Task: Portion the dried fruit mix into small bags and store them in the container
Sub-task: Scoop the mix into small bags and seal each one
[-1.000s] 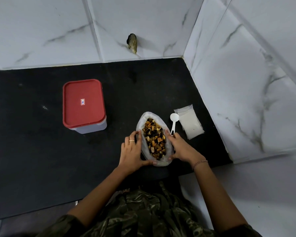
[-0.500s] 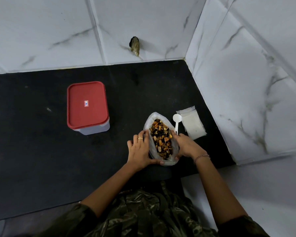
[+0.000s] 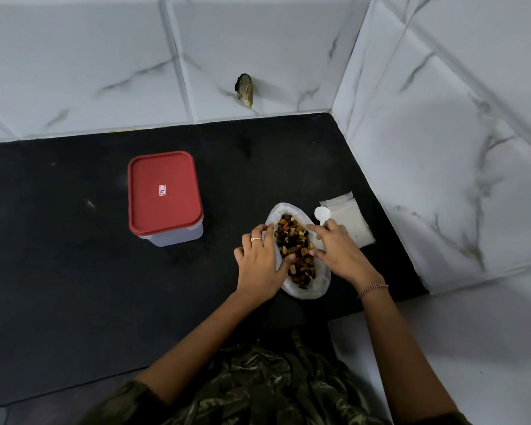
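Only the head view here, looking down at a black counter (image 3: 74,256) tucked into a tiled corner. The dried fruit mix (image 3: 295,243) sits in a big bag (image 3: 307,291) right at the front edge of the counter, mouth spread wide open. The left hand (image 3: 259,265) has its fingers down the outside of the bag's left edge and its thumb hooked over the rim, so I'd call that a pinch on the plastic. The right hand (image 3: 337,253) is on the other side with its thumb at the rim and its fingertips up by the handle of the white scoop (image 3: 322,214). Honestly I can't tell if it's gripping the bag, going for the scoop, or just resting there. The stack of small bags (image 3: 350,222) lies flat just beside the scoop, partly under that hand. The container (image 3: 164,191) is well off to the left with its red lid on. Looks like no portions are done yet. What worries me is that the bag is floppy and only the hands hold it open. If one lets go to scoop, the side could slump and spill mix onto the counter or off the near edge. Also, the small bags are thin and stacked, so peeling off just one with one hand might drag the whole pile.
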Tool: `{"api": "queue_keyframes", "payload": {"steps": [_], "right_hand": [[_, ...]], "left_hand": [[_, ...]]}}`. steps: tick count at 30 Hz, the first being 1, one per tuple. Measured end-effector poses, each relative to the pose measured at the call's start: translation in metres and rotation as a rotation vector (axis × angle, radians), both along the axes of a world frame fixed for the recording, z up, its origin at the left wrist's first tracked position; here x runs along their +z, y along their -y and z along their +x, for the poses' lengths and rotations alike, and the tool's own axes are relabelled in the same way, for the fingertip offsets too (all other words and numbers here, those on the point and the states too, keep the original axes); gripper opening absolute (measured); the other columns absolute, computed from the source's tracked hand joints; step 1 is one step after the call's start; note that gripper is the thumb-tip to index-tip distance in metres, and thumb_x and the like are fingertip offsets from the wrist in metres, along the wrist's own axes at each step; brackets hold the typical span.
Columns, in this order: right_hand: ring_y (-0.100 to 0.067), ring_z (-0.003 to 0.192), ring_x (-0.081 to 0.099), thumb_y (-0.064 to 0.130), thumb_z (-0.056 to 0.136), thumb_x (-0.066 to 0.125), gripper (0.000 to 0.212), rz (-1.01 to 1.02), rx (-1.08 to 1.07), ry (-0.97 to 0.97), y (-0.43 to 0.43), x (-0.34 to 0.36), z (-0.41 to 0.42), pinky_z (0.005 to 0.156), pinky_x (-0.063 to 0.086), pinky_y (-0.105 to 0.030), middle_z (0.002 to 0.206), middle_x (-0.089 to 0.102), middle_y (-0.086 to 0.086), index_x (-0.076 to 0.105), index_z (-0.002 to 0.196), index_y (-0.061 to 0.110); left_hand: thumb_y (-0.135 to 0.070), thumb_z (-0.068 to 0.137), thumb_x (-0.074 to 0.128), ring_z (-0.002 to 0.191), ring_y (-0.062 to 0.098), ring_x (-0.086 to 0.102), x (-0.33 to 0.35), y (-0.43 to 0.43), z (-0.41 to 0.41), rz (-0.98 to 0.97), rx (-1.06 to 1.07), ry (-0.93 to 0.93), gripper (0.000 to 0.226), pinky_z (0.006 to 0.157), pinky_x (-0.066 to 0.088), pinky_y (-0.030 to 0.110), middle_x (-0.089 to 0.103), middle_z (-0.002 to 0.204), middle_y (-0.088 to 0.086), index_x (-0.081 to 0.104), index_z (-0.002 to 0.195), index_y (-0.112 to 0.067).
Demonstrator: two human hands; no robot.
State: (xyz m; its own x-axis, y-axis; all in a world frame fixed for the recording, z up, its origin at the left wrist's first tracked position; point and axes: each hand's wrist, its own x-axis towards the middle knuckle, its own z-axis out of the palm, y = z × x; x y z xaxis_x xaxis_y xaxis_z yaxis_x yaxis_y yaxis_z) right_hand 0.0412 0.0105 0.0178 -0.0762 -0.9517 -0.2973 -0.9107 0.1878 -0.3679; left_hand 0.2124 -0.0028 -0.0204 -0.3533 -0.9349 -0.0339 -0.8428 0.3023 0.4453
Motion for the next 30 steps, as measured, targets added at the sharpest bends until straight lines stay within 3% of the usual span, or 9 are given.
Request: {"api": "queue_keyframes", "payload": {"steps": [6, 10, 13, 17, 22, 25, 30], "right_hand": [[-0.02, 0.119, 0.04, 0.02, 0.092, 0.058, 0.05, -0.146, -0.044, 0.015, 0.002, -0.001, -0.011, 0.099, 0.039, -0.031, 0.127, 0.044, -0.004, 0.043, 0.139, 0.022], [-0.023, 0.108, 0.053, 0.014, 0.089, 0.062, 0.038, -0.295, -0.143, 0.073, 0.005, -0.003, -0.036, 0.092, 0.047, -0.034, 0.117, 0.054, -0.007, 0.056, 0.127, 0.016], [-0.023, 0.103, 0.056, 0.011, 0.088, 0.062, 0.032, -0.339, -0.268, 0.121, 0.008, -0.009, -0.06, 0.087, 0.047, -0.029, 0.114, 0.054, -0.01, 0.06, 0.12, 0.012], [-0.026, 0.106, 0.056, 0.011, 0.089, 0.061, 0.034, -0.315, -0.38, 0.091, 0.012, -0.021, -0.088, 0.089, 0.046, -0.03, 0.117, 0.053, -0.014, 0.059, 0.123, 0.008], [-0.031, 0.108, 0.052, 0.014, 0.089, 0.061, 0.036, -0.24, -0.427, 0.068, 0.014, -0.042, -0.106, 0.093, 0.041, -0.032, 0.119, 0.051, -0.017, 0.059, 0.124, 0.006], [-0.033, 0.109, 0.051, 0.014, 0.089, 0.061, 0.035, -0.19, -0.452, 0.047, 0.013, -0.051, -0.11, 0.093, 0.04, -0.034, 0.121, 0.049, -0.018, 0.058, 0.123, 0.004], [-0.033, 0.111, 0.051, 0.015, 0.089, 0.062, 0.04, -0.128, -0.504, 0.048, 0.013, -0.058, -0.117, 0.09, 0.041, -0.033, 0.121, 0.052, -0.019, 0.053, 0.126, 0.004]], "left_hand": [[-0.039, 0.093, 0.053, 0.13, 0.023, 0.027, 0.015, 0.001, -0.033, 0.115, 0.032, -0.251, 0.061, 0.105, 0.029, 0.039, 0.033, 0.144, 0.006, 0.031, 0.145, -0.015], [-0.028, 0.093, 0.056, 0.128, 0.025, 0.041, 0.024, 0.002, -0.063, 0.223, 0.062, -0.479, 0.054, 0.11, 0.031, 0.037, 0.047, 0.135, 0.013, 0.039, 0.14, -0.007], [-0.023, 0.094, 0.056, 0.12, 0.022, 0.05, 0.036, 0.0, -0.088, 0.442, 0.154, -0.677, 0.049, 0.104, 0.041, 0.034, 0.053, 0.129, 0.012, 0.041, 0.139, -0.008], [-0.017, 0.097, 0.051, 0.119, 0.019, 0.052, 0.042, 0.003, -0.128, 0.79, 0.279, -0.821, 0.042, 0.095, 0.041, 0.024, 0.055, 0.127, 0.007, 0.043, 0.137, -0.007], [-0.014, 0.097, 0.046, 0.115, 0.023, 0.056, 0.02, 0.001, -0.156, 0.988, 0.409, -0.873, 0.034, 0.099, 0.046, 0.033, 0.059, 0.126, 0.01, 0.05, 0.13, -0.006], [-0.015, 0.097, 0.046, 0.115, 0.025, 0.056, 0.011, 0.003, -0.164, 1.011, 0.475, -0.863, 0.035, 0.098, 0.047, 0.035, 0.057, 0.127, 0.013, 0.048, 0.131, -0.004], [-0.017, 0.096, 0.047, 0.11, 0.024, 0.057, 0.009, 0.003, -0.175, 1.016, 0.508, -0.87, 0.034, 0.083, 0.047, 0.03, 0.058, 0.124, 0.013, 0.048, 0.128, -0.005]]}}
